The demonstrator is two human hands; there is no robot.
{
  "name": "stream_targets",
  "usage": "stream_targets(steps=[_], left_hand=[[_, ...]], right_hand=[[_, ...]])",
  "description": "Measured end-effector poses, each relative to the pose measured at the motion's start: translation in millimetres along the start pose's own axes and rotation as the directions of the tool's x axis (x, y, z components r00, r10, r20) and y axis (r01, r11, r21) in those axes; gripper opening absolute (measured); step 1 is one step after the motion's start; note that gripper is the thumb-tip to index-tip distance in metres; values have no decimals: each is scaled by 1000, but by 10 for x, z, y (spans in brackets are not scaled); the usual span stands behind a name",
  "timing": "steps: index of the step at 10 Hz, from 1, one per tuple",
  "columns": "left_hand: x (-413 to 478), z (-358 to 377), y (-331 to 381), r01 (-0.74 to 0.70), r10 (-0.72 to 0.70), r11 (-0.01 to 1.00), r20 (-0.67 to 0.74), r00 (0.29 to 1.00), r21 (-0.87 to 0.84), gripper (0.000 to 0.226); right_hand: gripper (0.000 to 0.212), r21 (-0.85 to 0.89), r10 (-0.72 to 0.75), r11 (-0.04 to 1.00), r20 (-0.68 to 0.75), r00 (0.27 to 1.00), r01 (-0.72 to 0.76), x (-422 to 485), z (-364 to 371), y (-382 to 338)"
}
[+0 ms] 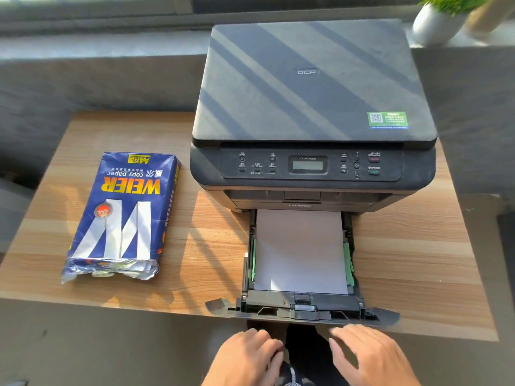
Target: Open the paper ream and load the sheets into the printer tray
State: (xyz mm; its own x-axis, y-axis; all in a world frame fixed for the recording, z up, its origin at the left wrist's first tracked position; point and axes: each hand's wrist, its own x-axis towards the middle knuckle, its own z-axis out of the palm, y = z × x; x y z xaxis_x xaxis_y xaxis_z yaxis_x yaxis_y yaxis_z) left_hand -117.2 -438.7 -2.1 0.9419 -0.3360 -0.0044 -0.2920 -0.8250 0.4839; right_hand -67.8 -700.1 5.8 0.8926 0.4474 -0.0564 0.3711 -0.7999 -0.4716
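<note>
A dark grey printer [312,107] stands on a wooden table [404,260]. Its paper tray [303,310] is pulled out toward me over the table's front edge, with white sheets [299,249] lying flat inside between green guides. A blue paper ream wrapper [125,215] lies left of the printer, its near end torn open and crumpled. My left hand [248,358] and my right hand [370,355] hover just below the tray's front panel, fingers spread, holding nothing.
A white pot with a green plant [437,23] stands on the sill behind the printer at the far right. A grey ledge runs behind the table. The floor lies below the table's front edge.
</note>
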Motion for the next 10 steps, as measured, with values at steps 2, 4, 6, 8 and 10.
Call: stream_targets(steps=[2, 4, 6, 8, 10], left_hand=[[56, 109, -155, 30, -32, 997, 25, 999, 75, 20], [266, 5, -212, 77, -83, 994, 71, 994, 84, 24], [967, -134, -459, 134, -140, 981, 37, 989, 143, 31], [1684, -219, -731, 264, -276, 956, 81, 958, 127, 57], [1664, -266, -818, 178, -194, 976, 131, 972, 125, 57]], right_hand=[[26, -45, 66, 997, 43, 997, -64, 41, 115, -9], [26, -82, 131, 989, 120, 984, -121, 315, -12, -57], [29, -71, 201, 978, 85, 976, -195, 1027, -94, 31], [56, -132, 300, 951, 159, 941, -281, 1765, -134, 184], [55, -6, 337, 938, 243, 910, -346, 1826, -212, 157]])
